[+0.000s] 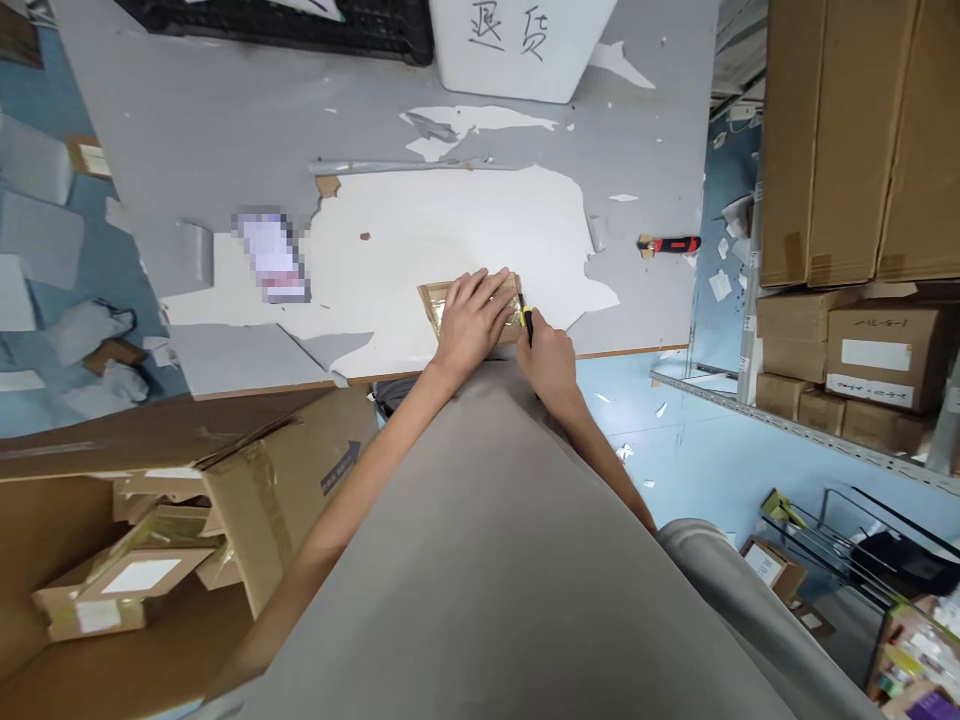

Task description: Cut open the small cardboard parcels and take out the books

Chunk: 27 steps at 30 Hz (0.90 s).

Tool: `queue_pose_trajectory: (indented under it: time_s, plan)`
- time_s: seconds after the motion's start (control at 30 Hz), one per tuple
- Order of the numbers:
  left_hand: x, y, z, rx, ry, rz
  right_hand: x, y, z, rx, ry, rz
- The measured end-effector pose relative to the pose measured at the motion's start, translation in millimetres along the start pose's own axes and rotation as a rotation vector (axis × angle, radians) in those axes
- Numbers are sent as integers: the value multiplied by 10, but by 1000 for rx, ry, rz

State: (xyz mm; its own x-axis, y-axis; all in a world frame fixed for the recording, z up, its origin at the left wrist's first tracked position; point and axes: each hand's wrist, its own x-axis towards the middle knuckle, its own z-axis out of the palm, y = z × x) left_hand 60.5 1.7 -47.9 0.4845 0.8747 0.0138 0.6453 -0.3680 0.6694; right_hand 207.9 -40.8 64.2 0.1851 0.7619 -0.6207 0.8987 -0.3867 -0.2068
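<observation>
A small flat cardboard box [431, 300] with shiny clear tape lies at the near edge of the table. My left hand [471, 325] rests flat on top of it, fingers stretched out and covering much of it. My right hand [550, 365] is closed around a yellow and black utility knife [527, 318]. The knife's tip is at the box's right edge; whether the blade touches the cardboard I cannot tell.
The worn grey-and-white table [450, 220] bears a blurred phone [274, 255] and a red and black utility knife [675, 245]. At the back are a black crate [300, 35] and white bin [517, 50]. A large open carton [300, 490] stands left; shelved boxes [840, 140] stand right.
</observation>
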Motion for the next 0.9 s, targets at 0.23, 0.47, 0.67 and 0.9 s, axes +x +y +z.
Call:
queue_pose_trajectory:
  time_s: [0.23,0.47,0.67,0.9]
  plan:
    - [14,-40,67,-30,1,-42,23,-141,-49,-78,-11,51]
    - [-10,-29,60,-105,23,-30,-172,-175,-179,-124,-89,92]
    - [-11,-12,55,-95,22,-39,-187,-130,-139,-124,-114,91]
    - [2,-63,72,-81,41,-56,-145,-142,-82,-131,-78,53]
